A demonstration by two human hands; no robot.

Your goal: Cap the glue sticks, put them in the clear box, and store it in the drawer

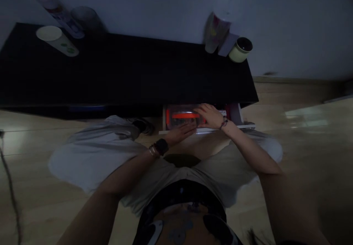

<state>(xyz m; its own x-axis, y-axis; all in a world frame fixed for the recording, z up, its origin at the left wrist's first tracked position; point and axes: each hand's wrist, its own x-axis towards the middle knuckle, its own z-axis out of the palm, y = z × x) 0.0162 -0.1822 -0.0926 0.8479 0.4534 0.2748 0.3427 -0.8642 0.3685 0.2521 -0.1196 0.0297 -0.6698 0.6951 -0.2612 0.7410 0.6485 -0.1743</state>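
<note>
1. Two hands are in the open drawer, which stands pulled out from under the right end of the black table; I see it all from above, dim and somewhat blurred.
2. Inside the drawer lies a clear box with an orange-red band across its top, filling the drawer's left and middle part.
3. My view shows the right hand lying over the box's right end, fingers bent down onto the lid; whether they truly clamp it I cannot tell.
4. At the drawer's near edge the left hand is stretched out flat, fingers straight and not closed on anything, their tips against the box's near side.
5. A dark watch sits on the left wrist, just short of the drawer.
6. Past the drawer, on the table's far right corner, a yellow-green mug stands beside a tall cup.
7. Well to the left of the drawer, at the table's far left end, a pale cup is tipped over.
8. On either side of the drawer's front, the person's folded legs rest on the wooden floor.
</note>
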